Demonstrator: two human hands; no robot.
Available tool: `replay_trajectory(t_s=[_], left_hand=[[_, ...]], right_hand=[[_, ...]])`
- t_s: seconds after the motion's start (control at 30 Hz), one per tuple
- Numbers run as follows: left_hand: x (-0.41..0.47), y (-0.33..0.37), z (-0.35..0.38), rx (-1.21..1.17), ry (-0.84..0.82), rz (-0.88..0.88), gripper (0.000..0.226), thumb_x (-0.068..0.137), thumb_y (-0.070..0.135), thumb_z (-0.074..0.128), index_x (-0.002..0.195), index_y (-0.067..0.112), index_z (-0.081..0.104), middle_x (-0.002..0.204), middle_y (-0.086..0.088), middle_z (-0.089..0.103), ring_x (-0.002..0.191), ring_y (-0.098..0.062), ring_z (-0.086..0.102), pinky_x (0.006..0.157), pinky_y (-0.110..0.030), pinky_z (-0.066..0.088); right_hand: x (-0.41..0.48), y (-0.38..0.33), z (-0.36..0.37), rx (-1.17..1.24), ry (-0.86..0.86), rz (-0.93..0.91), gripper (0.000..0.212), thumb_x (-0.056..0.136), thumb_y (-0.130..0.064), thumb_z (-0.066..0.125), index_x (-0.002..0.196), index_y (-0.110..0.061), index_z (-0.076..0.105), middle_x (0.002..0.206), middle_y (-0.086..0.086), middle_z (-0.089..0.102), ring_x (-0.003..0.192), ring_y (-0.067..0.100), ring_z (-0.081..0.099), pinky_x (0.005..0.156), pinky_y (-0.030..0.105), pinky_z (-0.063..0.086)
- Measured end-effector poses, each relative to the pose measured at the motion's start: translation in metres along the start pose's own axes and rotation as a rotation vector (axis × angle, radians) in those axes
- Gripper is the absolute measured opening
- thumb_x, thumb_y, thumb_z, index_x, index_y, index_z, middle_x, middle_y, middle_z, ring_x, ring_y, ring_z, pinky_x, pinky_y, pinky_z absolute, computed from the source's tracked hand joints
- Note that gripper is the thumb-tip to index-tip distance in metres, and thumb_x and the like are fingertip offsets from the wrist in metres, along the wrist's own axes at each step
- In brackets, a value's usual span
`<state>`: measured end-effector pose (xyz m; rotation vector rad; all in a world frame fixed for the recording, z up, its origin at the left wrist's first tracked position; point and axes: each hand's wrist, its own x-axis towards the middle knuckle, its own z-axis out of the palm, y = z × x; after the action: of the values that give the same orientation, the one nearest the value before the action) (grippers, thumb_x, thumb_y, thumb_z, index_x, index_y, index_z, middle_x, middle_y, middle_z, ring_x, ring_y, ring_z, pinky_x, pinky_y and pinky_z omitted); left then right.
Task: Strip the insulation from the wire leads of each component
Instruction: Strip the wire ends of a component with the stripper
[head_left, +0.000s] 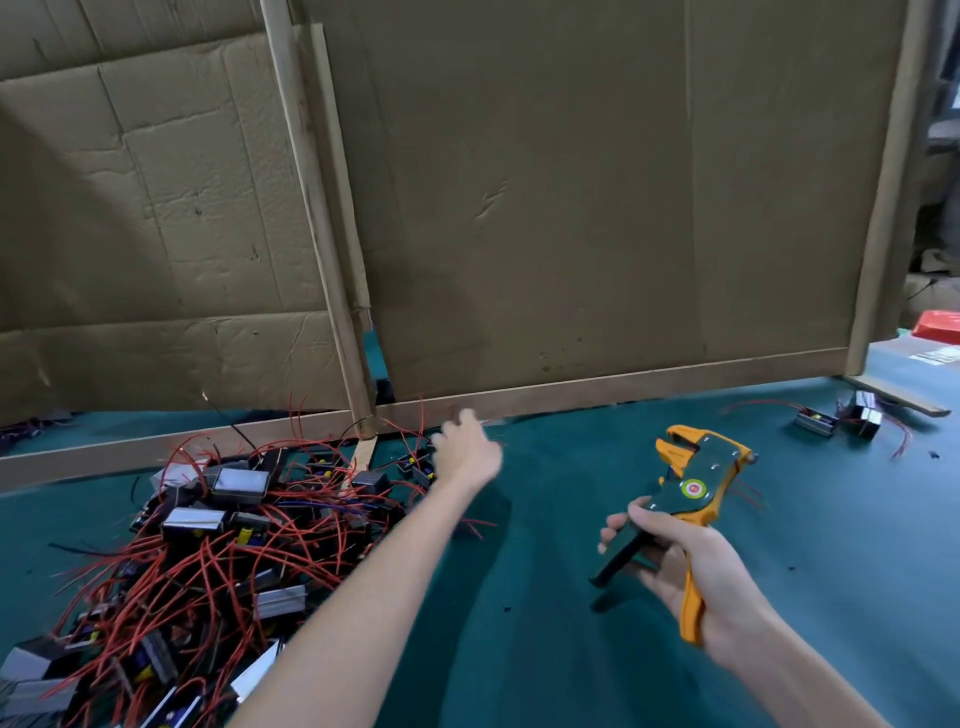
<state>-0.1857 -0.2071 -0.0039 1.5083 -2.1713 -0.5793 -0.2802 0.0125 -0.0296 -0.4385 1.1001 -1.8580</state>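
Green cloth (545, 649) bears boxy, red-wired components (240, 486).

The wire stripper (696, 483) in my right hand (691, 571): matt dark-green body, smooth orange plastic handle. Beneath it, table cover (571, 649): matt green cloth. Left of it, components (241, 486): glossy metal casings; leads (171, 566) sheathed in red plastic. Behind it, screen (571, 208): creased matt cardboard on bare wood battens (322, 234).

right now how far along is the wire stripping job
Early, it seems. Possibly done: two parts lie apart at far right, wire ends too small to check. In hand: the right hand grips the stripper, with no wire in it, while the left hand reaches toward the pile. Left: that whole big pile of red-wired parts.
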Motion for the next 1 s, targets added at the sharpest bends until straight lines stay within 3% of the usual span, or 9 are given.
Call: replay_trajectory(t_s=[0.13, 0.3, 0.43, 0.6, 0.73, 0.8, 0.87, 1.0], left_hand=[[0.029, -0.033, -0.016, 0.44, -0.102, 0.033, 0.057, 0.093, 0.013, 0.042, 0.147, 0.016, 0.022, 0.148, -0.012, 0.032, 0.135, -0.036, 0.024, 0.106, -0.047, 0.028], [0.023, -0.03, -0.014, 0.618, -0.117, 0.167, 0.037, 0.093, 0.008, 0.042, 0.127, 0.013, 0.055, 0.131, -0.015, 0.055, 0.121, -0.038, 0.048, 0.099, -0.043, 0.038], [-0.011, -0.017, -0.016, 0.69, -0.113, 0.356, 0.034, 0.087, 0.004, 0.044, 0.117, 0.007, 0.06, 0.12, -0.019, 0.06, 0.113, -0.037, 0.054, 0.093, -0.042, 0.042], [-0.058, -0.018, -0.035, 0.359, -0.32, 0.37, 0.038, 0.077, 0.0, 0.042, 0.096, 0.013, 0.073, 0.107, -0.013, 0.068, 0.101, -0.03, 0.062, 0.088, -0.038, 0.051], [-0.076, -0.027, -0.057, 0.206, -0.444, 0.273, 0.034, 0.06, 0.007, 0.044, 0.071, 0.016, 0.076, 0.083, -0.005, 0.074, 0.085, -0.022, 0.067, 0.081, -0.035, 0.055], [-0.079, -0.032, -0.06, 0.194, -0.31, 0.183, 0.026, 0.065, 0.015, 0.05, 0.077, 0.017, 0.073, 0.086, -0.002, 0.072, 0.084, -0.024, 0.065, 0.078, -0.033, 0.054], [-0.08, -0.037, -0.053, 0.211, -0.14, 0.148, 0.019, 0.083, 0.027, 0.051, 0.092, 0.02, 0.067, 0.098, -0.001, 0.068, 0.088, -0.023, 0.06, 0.077, -0.029, 0.048], [-0.084, -0.04, -0.028, -0.085, -0.205, 0.262, 0.028, 0.088, 0.041, 0.061, 0.107, 0.021, 0.063, 0.104, 0.008, 0.066, 0.097, -0.009, 0.06, 0.084, -0.023, 0.044]], right_hand=[[0.005, 0.001, -0.003, 0.002, 0.0, 0.044, 0.003, 0.086, -0.001, 0.058, 0.088, -0.004, 0.059, 0.081, 0.021, 0.068, 0.072, 0.031, 0.069, 0.061, 0.038, 0.06], [0.008, -0.002, -0.008, 0.007, -0.019, 0.018, 0.005, 0.086, -0.001, 0.059, 0.09, -0.003, 0.059, 0.08, 0.021, 0.067, 0.07, 0.031, 0.069, 0.059, 0.038, 0.059], [0.008, -0.004, -0.01, 0.01, -0.015, 0.006, 0.006, 0.086, -0.002, 0.06, 0.092, -0.004, 0.059, 0.081, 0.021, 0.068, 0.072, 0.03, 0.07, 0.061, 0.038, 0.06], [0.006, -0.002, -0.007, -0.004, -0.028, 0.008, 0.009, 0.084, -0.004, 0.061, 0.093, -0.004, 0.059, 0.082, 0.02, 0.068, 0.073, 0.03, 0.07, 0.06, 0.037, 0.059], [0.003, 0.0, -0.005, -0.024, -0.037, -0.003, 0.01, 0.083, -0.005, 0.061, 0.092, -0.004, 0.059, 0.082, 0.02, 0.068, 0.074, 0.031, 0.069, 0.06, 0.037, 0.059], [0.002, 0.001, -0.004, -0.036, -0.047, -0.005, 0.013, 0.081, -0.006, 0.062, 0.094, -0.004, 0.058, 0.082, 0.02, 0.067, 0.074, 0.031, 0.069, 0.062, 0.039, 0.059], [0.0, 0.003, -0.002, -0.053, -0.064, 0.001, 0.017, 0.079, -0.007, 0.064, 0.095, -0.004, 0.058, 0.082, 0.021, 0.067, 0.075, 0.032, 0.069, 0.064, 0.041, 0.059], [-0.006, 0.005, 0.002, -0.096, -0.098, 0.026, 0.025, 0.072, -0.01, 0.068, 0.094, -0.003, 0.059, 0.084, 0.023, 0.066, 0.076, 0.034, 0.068, 0.066, 0.042, 0.059]])
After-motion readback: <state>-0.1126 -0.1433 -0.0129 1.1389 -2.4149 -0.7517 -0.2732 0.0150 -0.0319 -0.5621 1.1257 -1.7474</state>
